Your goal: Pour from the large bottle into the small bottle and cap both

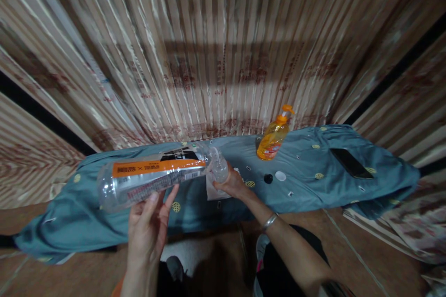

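While tipped almost flat, mouth toward the right, large clear bottle (pixel 153 177) with orange label rests on left hand (pixel 148 229), fingers (pixel 152 203) spread half open beneath it, cradling rather than clamping. Held so, neck meets mouth of small clear bottle (pixel 219 167), apparently to let liquid run from one into the other. Small bottle kept upright over blue cloth (pixel 310 167), gripped by right hand (pixel 234 184), fingers wrapped closed around its lower part; silver bangle (pixel 269 221) on that wrist. Both bottles above cloth's middle, just in front of the striped curtain (pixel 223 46).

Beneath small bottle, white paper or tissue (pixel 214 192), probably there to catch drips. Just right of right hand, black cap (pixel 268 178) and white cap (pixel 280 176), lying loose on cloth, close together. Farther back, orange pump bottle (pixel 275 137), upright, well apart from hands. Near right end, dark phone (pixel 351 163), flat. Nothing between the two bottles; caps near enough to be knocked by right forearm. Whether liquid flows, cannot tell.
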Tool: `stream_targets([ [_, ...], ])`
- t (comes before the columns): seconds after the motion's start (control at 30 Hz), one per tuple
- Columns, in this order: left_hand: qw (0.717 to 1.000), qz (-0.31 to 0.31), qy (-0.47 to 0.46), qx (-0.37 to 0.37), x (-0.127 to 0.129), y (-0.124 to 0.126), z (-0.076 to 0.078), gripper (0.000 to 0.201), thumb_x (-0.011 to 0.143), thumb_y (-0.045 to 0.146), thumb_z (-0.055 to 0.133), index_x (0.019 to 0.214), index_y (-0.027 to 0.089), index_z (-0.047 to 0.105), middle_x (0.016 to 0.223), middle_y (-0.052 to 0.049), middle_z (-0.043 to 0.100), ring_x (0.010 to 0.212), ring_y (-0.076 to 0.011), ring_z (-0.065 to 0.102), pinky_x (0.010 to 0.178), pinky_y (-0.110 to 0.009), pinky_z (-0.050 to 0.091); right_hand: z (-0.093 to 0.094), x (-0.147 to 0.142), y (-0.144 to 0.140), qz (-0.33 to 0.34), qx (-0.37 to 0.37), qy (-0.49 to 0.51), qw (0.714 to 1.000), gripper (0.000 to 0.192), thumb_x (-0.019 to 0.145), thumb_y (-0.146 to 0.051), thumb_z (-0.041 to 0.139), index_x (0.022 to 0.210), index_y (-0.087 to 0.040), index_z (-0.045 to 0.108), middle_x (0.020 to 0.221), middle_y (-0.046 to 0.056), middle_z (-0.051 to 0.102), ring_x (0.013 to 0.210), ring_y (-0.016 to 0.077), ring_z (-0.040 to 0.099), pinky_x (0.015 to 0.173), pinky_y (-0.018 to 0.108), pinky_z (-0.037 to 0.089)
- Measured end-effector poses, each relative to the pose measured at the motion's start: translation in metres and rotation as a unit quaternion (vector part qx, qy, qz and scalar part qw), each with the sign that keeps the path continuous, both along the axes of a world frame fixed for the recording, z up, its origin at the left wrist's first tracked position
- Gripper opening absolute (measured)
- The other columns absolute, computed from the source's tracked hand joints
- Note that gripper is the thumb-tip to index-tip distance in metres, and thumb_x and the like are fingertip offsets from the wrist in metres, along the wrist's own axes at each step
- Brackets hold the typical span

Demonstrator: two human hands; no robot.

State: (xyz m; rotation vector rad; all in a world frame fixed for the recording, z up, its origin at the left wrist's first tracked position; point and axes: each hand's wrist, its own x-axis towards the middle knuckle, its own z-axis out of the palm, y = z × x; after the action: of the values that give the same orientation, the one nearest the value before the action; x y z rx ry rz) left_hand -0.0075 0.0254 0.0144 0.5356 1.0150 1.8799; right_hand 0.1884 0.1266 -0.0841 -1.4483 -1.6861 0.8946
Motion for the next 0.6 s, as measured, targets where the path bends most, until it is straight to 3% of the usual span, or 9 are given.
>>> stream_targets([
  [0.23, 1.0, 0.0, 0.002, 0.0, 0.0, 0.0, -0.003, 0.042, 0.054, 0.032, 0.095, 0.09, 0.025, 0.076, 0.089, 0.001, 0.077, 0.11, -0.0273, 0.069, 0.1, -0.049, 0.056, 0.003, 0.0, -0.001, -0.003, -0.009, -0.002, 1.0, 0.065, 0.064, -0.025, 0.08, 0.125, -0.023, 0.057, 0.107, 0.005, 0.076, 0.098, 0.0272, 0.074, 0.086, 0.038, 0.057],
  [0.6, 0.999, 0.008, -0.032, 0.021, 0.003, 0.0, -0.013, 0.041, 0.061, 0.028, 0.092, 0.099, 0.026, 0.076, 0.093, 0.004, 0.077, 0.102, -0.0205, 0.071, 0.103, -0.046, 0.055, 0.002, 0.0, -0.002, -0.003, -0.01, -0.018, 1.0, 0.064, 0.066, -0.026, 0.078, 0.126, -0.02, 0.055, 0.104, 0.006, 0.076, 0.096, 0.0279, 0.074, 0.086, 0.039, 0.057],
])
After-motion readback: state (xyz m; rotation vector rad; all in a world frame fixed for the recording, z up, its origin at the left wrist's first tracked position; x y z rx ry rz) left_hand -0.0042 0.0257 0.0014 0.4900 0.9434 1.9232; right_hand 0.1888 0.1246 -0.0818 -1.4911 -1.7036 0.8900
